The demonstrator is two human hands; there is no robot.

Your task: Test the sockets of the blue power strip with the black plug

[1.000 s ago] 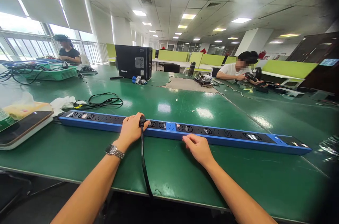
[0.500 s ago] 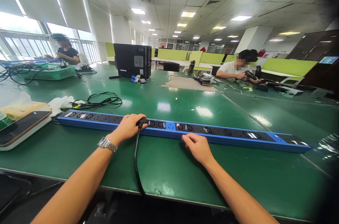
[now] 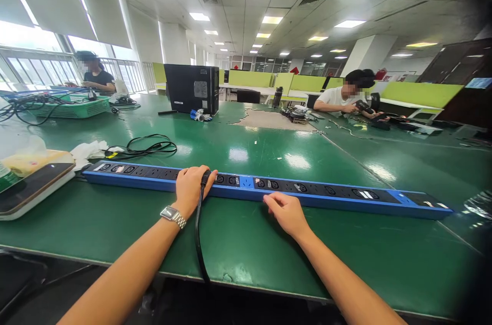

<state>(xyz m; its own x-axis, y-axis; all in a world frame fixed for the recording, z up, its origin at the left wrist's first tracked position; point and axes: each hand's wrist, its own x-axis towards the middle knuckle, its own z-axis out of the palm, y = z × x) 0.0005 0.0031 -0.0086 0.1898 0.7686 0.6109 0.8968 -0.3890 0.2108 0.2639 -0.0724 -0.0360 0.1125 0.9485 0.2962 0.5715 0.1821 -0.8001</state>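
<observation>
A long blue power strip [image 3: 234,191] with rows of black sockets lies across the table. My left hand [image 3: 189,189] is closed on a black power plug [image 3: 206,177] at a socket left of the strip's middle, fingers over the strip's far side and thumb along the plug. How deep the plug sits is hidden. Its thick black cord [image 3: 197,235] runs down over the table's front edge. Just in front of the strip, near its middle, my right hand [image 3: 290,216] rests with curled fingers and thumb together; nothing shows in it.
The green table [image 3: 246,248] has a black computer case [image 3: 188,89] at the back and a coiled black cable [image 3: 154,145] behind the strip. At left are a phone [image 3: 36,186] and a green basket [image 3: 82,108] of cables. Two people sit at the far sides.
My left wrist has swung right and my left hand has turned more upright, still on the plug. The right hand has stayed in nearly the same place.
</observation>
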